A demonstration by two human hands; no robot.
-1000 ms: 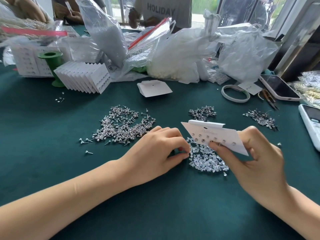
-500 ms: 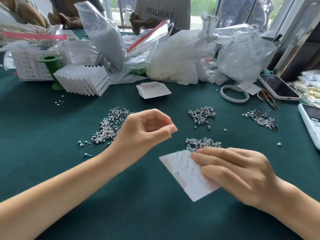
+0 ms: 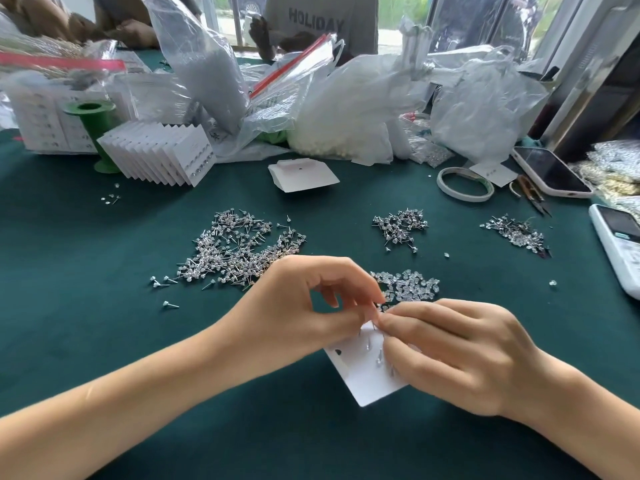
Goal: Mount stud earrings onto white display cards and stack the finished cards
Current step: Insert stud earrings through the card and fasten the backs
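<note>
White display card (image 3: 367,382) lying face-down on green table (image 3: 86,271), earring posts sticking up. Right hand (image 3: 460,355) resting on card, fingers curled, pressing it down. Left hand (image 3: 304,313) pinching with thumb and forefinger at card's top edge; what it is pinching, too small to tell. Just beyond, clear earring backs (image 3: 410,285); farther left, stud earring pile (image 3: 239,251). At far left, finished card stack (image 3: 159,154) standing.

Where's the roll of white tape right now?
In the head view, the white tape roll lies flat on the green table, far right, between the loose white card and the dark-screened phone.
</note>
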